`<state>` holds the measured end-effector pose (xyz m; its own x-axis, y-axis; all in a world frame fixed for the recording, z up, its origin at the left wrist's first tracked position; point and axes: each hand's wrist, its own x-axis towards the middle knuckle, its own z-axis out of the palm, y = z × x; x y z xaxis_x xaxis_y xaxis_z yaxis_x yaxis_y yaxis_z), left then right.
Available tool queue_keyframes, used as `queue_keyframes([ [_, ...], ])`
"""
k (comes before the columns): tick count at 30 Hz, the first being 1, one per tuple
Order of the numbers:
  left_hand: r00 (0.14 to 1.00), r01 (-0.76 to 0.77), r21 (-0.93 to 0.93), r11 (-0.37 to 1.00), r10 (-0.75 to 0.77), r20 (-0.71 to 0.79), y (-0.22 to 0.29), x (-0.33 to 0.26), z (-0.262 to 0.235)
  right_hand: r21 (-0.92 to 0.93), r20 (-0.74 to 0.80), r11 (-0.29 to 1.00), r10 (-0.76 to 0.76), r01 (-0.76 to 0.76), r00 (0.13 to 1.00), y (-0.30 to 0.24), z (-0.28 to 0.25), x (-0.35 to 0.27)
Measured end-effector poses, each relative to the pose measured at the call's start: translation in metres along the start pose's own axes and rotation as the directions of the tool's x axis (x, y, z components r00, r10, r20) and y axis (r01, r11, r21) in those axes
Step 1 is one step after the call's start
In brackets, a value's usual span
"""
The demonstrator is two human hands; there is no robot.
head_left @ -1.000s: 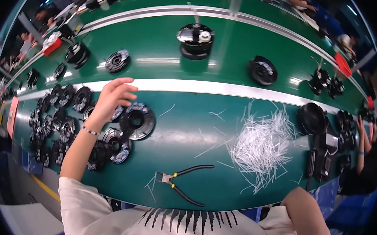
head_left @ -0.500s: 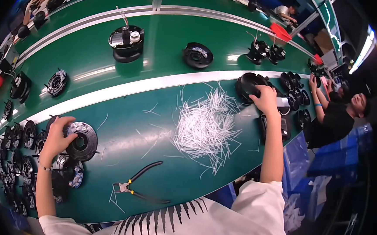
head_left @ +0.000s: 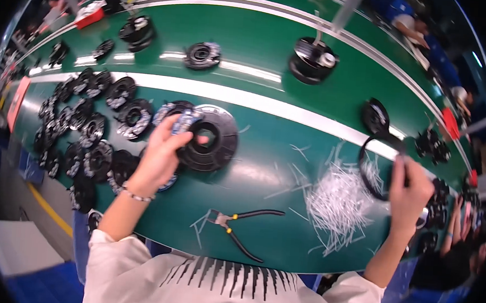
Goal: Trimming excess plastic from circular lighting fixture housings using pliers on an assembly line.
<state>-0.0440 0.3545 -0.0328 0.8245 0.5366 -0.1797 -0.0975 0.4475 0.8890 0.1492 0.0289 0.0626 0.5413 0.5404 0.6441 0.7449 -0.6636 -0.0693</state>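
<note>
My left hand point(head_left: 161, 148) is closed on the edge of a black round disc part point(head_left: 218, 147), which has a hole in its middle and blue-and-white pieces on the side near my fingers. It is held over the near worktop, beside a cluster of similar parts. On the right, my right hand point(head_left: 411, 188) grips a thin black ring point(head_left: 364, 170) raised upright above the bench. Left of and below the ring lies a heap of thin white plastic strips point(head_left: 335, 208). Between my arms, cutting pliers point(head_left: 224, 220) with black-and-yellow handles rest on the green top, jaws pointing left.
Several black round parts point(head_left: 92, 130) crowd the left of the bench. Beyond a white strip point(head_left: 246, 104), a green belt carries a black motor housing point(head_left: 311, 60), a round part point(head_left: 202, 55) and a black bowl-shaped part point(head_left: 376, 116). Co-workers sit farther off.
My view has swung left. The left hand has lifted the disc part off the cluster, and the right hand has raised the black ring from the bench at the right.
</note>
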Motion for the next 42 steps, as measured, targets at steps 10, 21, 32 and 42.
queue_keyframes([
  [10,0.999,-0.039,-0.325,0.945,0.03,-0.031,-0.026,-0.01,0.005,0.322,0.628,0.943,-0.28,0.085,0.726,-0.148,0.088,-0.015],
  [21,0.952,-0.293,-0.343,0.892,0.305,-0.019,-0.017,-0.011,0.0,0.684,0.585,0.72,-0.444,-0.118,0.678,-0.143,0.116,-0.017],
  [32,0.977,-0.204,-0.374,0.905,0.215,-0.012,-0.027,-0.016,0.003,0.587,0.607,0.769,-0.625,0.253,0.49,-0.147,0.129,-0.014],
  [42,0.844,-0.535,-0.048,0.844,0.536,0.01,-0.044,-0.025,0.013,0.31,0.786,-0.537,-0.32,-0.785,0.529,-0.154,0.116,-0.019],
])
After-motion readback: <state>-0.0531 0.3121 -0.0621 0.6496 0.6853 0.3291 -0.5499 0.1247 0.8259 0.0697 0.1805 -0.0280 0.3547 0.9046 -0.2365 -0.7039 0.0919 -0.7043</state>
